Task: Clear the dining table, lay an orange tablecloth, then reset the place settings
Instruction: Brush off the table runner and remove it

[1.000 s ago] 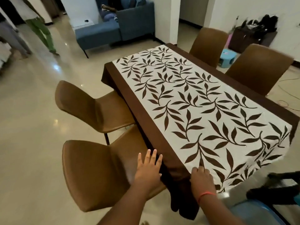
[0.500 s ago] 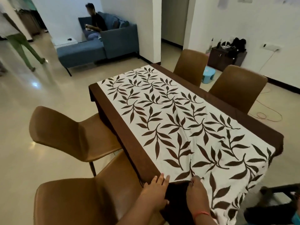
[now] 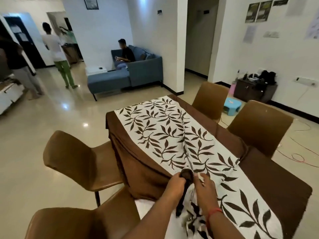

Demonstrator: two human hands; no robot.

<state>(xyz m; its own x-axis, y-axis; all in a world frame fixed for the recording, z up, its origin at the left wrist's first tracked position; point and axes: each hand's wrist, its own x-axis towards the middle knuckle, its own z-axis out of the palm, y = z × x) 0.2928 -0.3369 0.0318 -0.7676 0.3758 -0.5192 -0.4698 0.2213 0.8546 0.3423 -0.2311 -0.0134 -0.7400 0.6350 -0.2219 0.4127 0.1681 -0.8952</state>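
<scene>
A brown tablecloth with a white leaf-print centre (image 3: 165, 135) covers the dining table. Its near left corner is lifted and pulled across the top, and a long crease runs from my hands toward the far end. My left hand (image 3: 176, 184) grips the bunched brown edge. Close beside it, my right hand (image 3: 204, 187) pinches the same gathered cloth. A white patch of bare table (image 3: 145, 207) shows beneath the lifted corner. No orange cloth or place settings are in view.
Two brown chairs stand at the left side (image 3: 77, 161) (image 3: 82, 223), two at the right (image 3: 209, 99) (image 3: 260, 125). Cables (image 3: 296, 157) lie on the floor at right. A blue stool (image 3: 230, 106), a dark cabinet (image 3: 253, 89), a blue sofa (image 3: 138, 73) with a seated person, and standing people (image 3: 57, 54) are beyond.
Both hands went from resting at the table's near corner to gripping the cloth. The corner has been lifted and drawn onto the tabletop, baring white table. The view has risen.
</scene>
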